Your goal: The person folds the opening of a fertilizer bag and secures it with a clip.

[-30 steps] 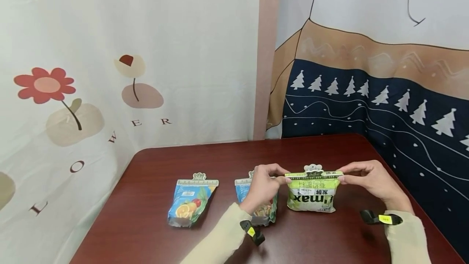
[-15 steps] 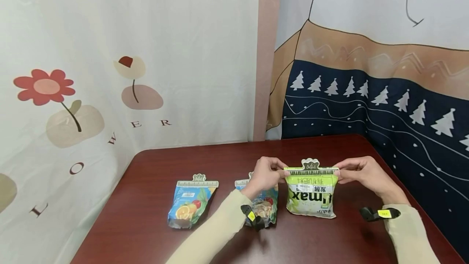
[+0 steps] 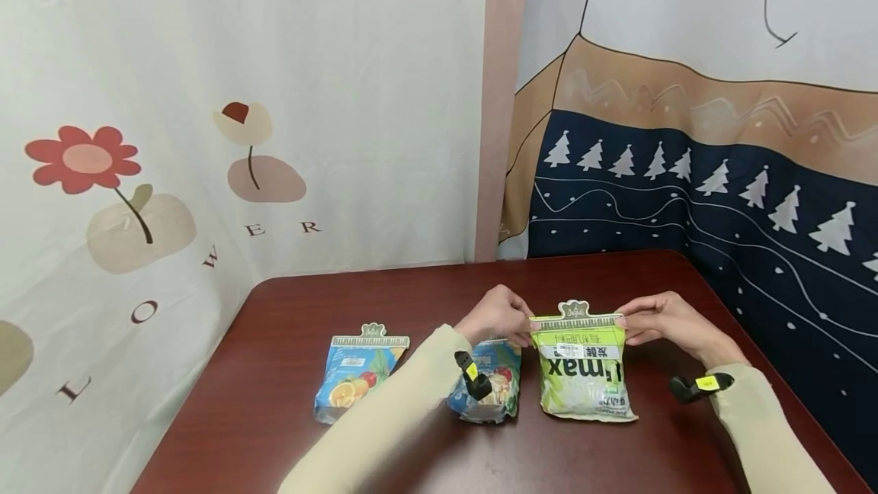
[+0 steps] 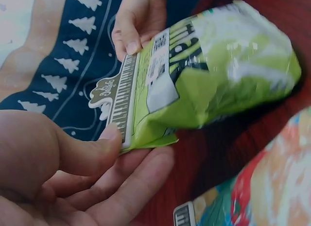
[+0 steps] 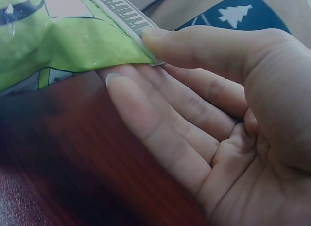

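Observation:
A green-and-white bag [image 3: 583, 376] with dark lettering is on the right of the table, its top edge closed by a long bag clip [image 3: 576, 321] with a piano-key pattern and a scalloped handle. At the clip's left end, my left hand [image 3: 497, 316] pinches clip and bag corner between thumb and fingers. My right hand [image 3: 675, 326] pinches the opposite end; in the right wrist view the thumb [image 5: 194, 48] lies on the clip, with the fingers under the bag's edge. The left wrist view shows the bag's body [image 4: 233, 65] sloping away from the clip.
Two blue bags with fruit pictures lie to the left, each with a similar clip: one bag [image 3: 353, 380] farther off, partly behind my left sleeve, another bag [image 3: 501, 380] beside the green one. The dark red table [image 3: 309, 303] meets printed curtains [image 3: 370, 136] at its back.
The green bag has tilted back, showing more of its front, and its bottom has come nearer to me. Both hands still pinch the clip ends and have shifted slightly left.

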Demonstrator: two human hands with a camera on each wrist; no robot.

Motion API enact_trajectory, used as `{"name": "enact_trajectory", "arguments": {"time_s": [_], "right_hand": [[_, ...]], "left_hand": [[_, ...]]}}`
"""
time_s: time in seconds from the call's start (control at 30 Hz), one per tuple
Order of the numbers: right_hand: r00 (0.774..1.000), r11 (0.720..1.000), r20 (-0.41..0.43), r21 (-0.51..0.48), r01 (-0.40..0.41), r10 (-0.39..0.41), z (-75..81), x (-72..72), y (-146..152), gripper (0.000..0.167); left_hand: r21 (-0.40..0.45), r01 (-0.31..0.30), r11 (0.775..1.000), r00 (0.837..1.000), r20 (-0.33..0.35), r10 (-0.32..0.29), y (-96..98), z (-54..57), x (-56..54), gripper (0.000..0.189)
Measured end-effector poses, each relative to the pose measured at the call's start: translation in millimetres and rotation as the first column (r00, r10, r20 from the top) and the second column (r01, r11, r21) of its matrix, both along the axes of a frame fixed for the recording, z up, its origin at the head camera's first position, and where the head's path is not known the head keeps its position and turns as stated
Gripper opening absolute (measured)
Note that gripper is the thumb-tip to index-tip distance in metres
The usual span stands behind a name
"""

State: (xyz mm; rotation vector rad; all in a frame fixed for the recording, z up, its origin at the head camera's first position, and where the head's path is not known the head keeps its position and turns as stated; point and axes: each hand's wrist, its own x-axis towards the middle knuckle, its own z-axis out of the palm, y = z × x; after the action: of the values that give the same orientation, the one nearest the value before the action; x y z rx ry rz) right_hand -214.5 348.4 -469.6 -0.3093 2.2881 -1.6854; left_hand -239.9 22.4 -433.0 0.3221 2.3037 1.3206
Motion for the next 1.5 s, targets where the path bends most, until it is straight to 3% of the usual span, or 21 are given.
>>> {"name": "enact_trajectory", "arguments": {"time_s": [0.3,0.53,0.77,0.97,1.1,1.17,1.27,1.37,1.5], "right_hand": [[0.993,0.998,0.114,0.066,0.017,-0.024,-18.1,-15.4,-2.7,0.048],[0.981,0.992,0.174,0.100,0.071,-0.088,-25.3,-20.6,-11.6,0.050],[0.976,0.976,0.170,0.190,0.107,-0.140,-22.9,-18.4,-15.2,0.050],[0.993,0.935,0.058,0.345,0.080,-0.107,-11.2,-15.1,-14.7,0.042],[0.995,0.894,-0.066,0.439,0.092,-0.071,0.5,-14.2,-15.1,0.038],[0.988,0.871,-0.144,0.476,0.126,-0.064,6.7,-13.2,-14.7,0.039],[0.961,0.829,-0.269,0.522,0.201,-0.064,15.7,-10.9,-12.3,0.046],[0.933,0.796,-0.352,0.542,0.269,-0.076,23.6,-7.8,-7.9,0.056],[0.913,0.780,-0.399,0.545,0.309,-0.083,28.9,-3.8,-2.5,0.067]], "left_hand": [[-0.087,0.114,0.990,0.993,0.052,-0.110,-0.3,-6.0,-13.0,0.011],[-0.135,0.135,0.982,0.987,0.101,-0.122,2.3,-11.0,-22.2,0.011],[-0.185,0.148,0.972,0.985,0.110,-0.129,8.6,-11.2,-24.4,0.009],[-0.141,0.128,0.982,0.991,0.046,-0.122,4.7,-1.9,-25.0,0.013],[-0.154,0.068,0.986,0.992,-0.097,-0.083,-6.0,2.6,-22.3,0.020],[-0.183,0.035,0.982,0.978,-0.195,-0.071,-14.1,4.2,-20.7,0.026],[-0.222,-0.016,0.975,0.941,-0.334,-0.060,-30.4,8.1,-17.9,0.036],[-0.236,-0.057,0.970,0.893,-0.446,-0.056,-50.5,13.3,-14.1,0.045],[-0.276,-0.122,0.953,0.817,-0.573,-0.061,-81.4,17.1,-7.7,0.056]]}}
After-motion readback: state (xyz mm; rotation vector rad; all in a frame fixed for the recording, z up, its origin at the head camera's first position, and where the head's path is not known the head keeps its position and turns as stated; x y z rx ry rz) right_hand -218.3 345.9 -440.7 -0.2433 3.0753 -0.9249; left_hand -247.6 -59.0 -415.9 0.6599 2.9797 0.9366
